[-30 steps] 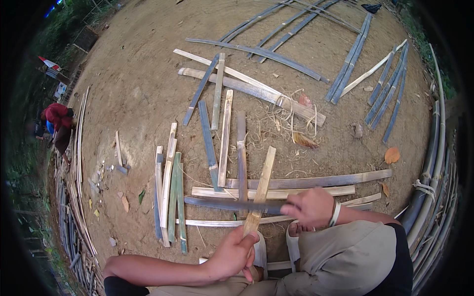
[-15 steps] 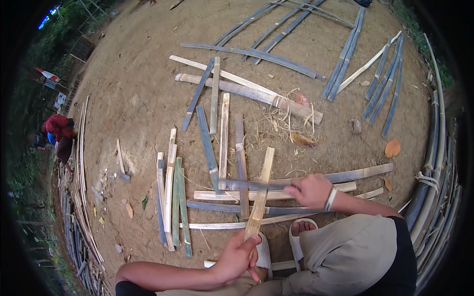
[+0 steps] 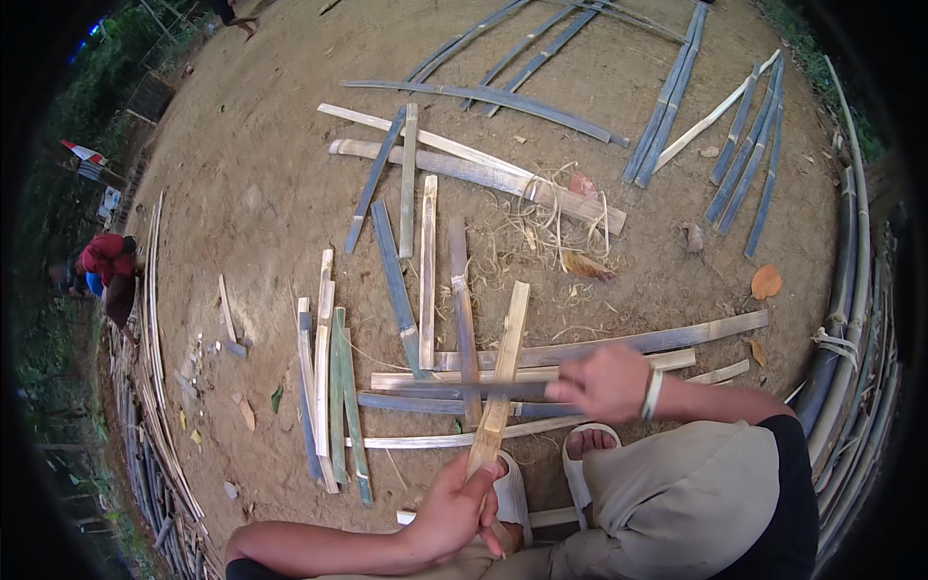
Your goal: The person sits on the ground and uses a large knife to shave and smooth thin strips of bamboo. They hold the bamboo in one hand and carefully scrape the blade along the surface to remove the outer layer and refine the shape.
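While the left hand [image 3: 456, 510] closes firmly around the lower end of a pale bamboo strip [image 3: 511, 333], the strip slants upward from the fist, its free end directed away from the person. The right hand [image 3: 609, 380], slightly blurred, is clenched around the near end of a long dark blade [image 3: 435, 390]; the portion inside the fist is hidden. The blade points left and crosses the strip near the middle of its visible length. Whether the cutting edge touches the strip cannot be told. A white wristband [image 3: 653, 394] encircles the right wrist.

Beyond the blade, a grey strip [image 3: 667, 338] lies crosswise on the soil. Two green strips [image 3: 351, 416] lie to the left, beside pale ones. Curled shavings [image 3: 556, 217] rest farther out, across a wide bamboo piece [image 3: 425, 166]. At the right, an orange leaf [image 3: 766, 282] lies near long poles [image 3: 844, 280] bound by a white tie [image 3: 835, 342].
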